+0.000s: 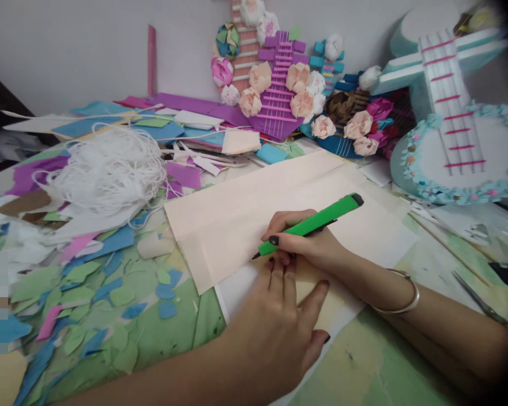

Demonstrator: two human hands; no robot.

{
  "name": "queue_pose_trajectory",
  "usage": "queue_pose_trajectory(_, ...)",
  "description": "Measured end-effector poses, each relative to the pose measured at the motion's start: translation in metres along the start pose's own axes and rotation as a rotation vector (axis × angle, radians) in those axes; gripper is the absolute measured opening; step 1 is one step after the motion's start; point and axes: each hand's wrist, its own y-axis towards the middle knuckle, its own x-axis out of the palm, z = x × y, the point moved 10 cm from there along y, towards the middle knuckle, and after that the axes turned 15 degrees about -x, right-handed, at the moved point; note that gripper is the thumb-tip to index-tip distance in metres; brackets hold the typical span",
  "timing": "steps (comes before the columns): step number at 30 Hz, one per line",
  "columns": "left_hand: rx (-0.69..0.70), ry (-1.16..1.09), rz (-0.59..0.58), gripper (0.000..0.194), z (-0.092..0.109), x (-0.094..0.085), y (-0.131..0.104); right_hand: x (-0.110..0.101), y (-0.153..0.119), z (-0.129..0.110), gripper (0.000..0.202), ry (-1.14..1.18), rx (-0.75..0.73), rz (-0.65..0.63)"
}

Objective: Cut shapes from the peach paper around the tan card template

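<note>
Green pen (317, 221): slanted above near edge of cream sheet (224, 225); tip contact impossible to tell.
Right grip (320, 247): closed around green pen, low toward tip, likely for fine control.
Left grip (273, 332): open, palm down, fingertips just beside pen tip, apparently steadying paper.
White sheet (233, 293): partly beneath cream sheet, perhaps as backing.
Desk edges: string pile (110, 169) left, scissors (477, 296) right, both beside the sheets, likely for easy reach.
</note>
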Motion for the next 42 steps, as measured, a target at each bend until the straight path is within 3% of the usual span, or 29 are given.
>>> queue_pose_trajectory(18,-0.003,0.002,-0.026,0.060,0.000,0.006,-0.001,-0.005,0.001,0.004,0.016,0.016,-0.008,0.020)
queue_pose_trajectory(42,0.000,-0.017,0.062,0.057,0.000,-0.007,0.001,-0.006,0.001,0.004,0.015,0.046,-0.016,0.042)
